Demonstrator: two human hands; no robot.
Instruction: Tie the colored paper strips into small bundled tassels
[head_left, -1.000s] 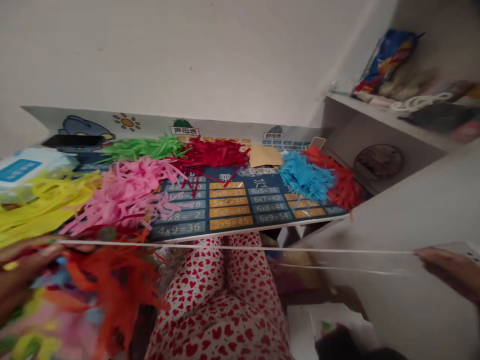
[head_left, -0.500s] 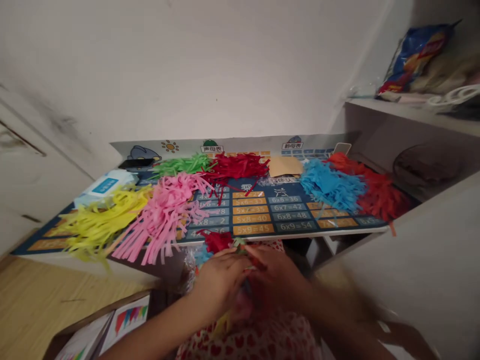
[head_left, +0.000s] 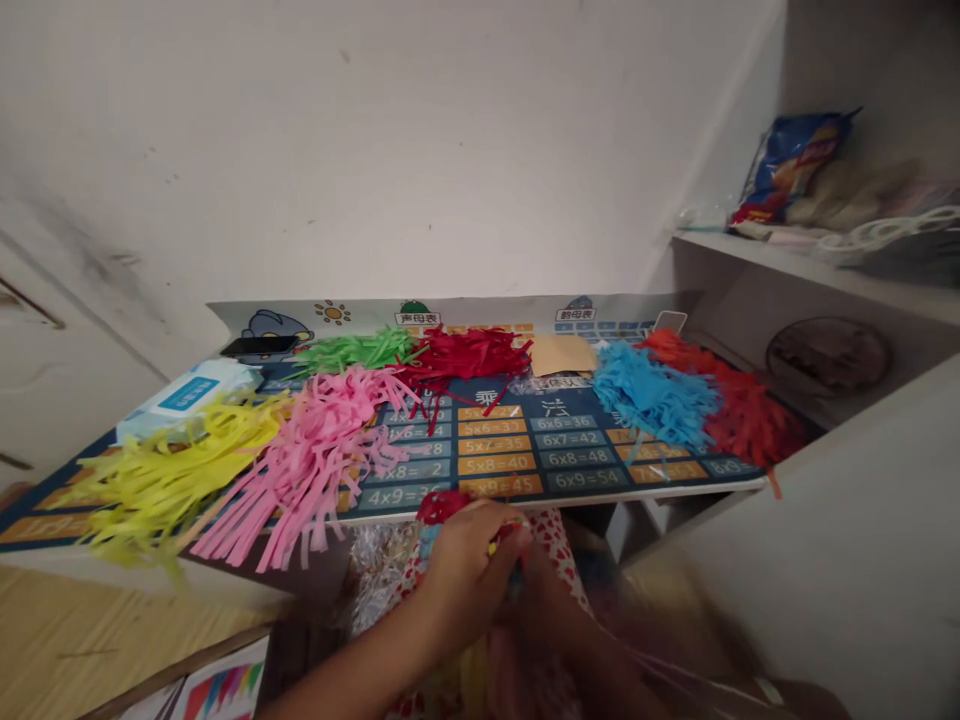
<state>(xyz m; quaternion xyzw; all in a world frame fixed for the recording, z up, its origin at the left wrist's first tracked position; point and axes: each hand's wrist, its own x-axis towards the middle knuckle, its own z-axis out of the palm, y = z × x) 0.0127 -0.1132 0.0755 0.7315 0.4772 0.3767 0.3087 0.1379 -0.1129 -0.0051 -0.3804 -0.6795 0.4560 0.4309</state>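
Observation:
My left hand (head_left: 469, 560) is closed round a bunch of coloured paper strips (head_left: 442, 507), whose red and blue ends stick out at its upper left. My right hand (head_left: 536, 580), dark and smeared by motion, meets it at the bunch; its fingers cannot be made out. Both hands are above my lap, in front of the desk edge. On the desk lie fringed paper bundles: yellow (head_left: 180, 460), pink (head_left: 322, 450), green (head_left: 360, 350), dark red (head_left: 472, 355), blue (head_left: 656, 395) and orange-red (head_left: 735, 400).
The desk (head_left: 574, 440) has a times-table mat. A tissue pack (head_left: 191, 397), a phone (head_left: 260, 345) and a tan paper piece (head_left: 562, 355) lie there. Silver tinsel (head_left: 379, 570) hangs near my lap. A box (head_left: 225, 680) is at lower left, a shelf (head_left: 795, 250) at right.
The view has shifted, so the desk appears lower. My hands have drawn closer together, and my left hand now covers more of the coloured bunch. More silver tinsel shows beside my lap.

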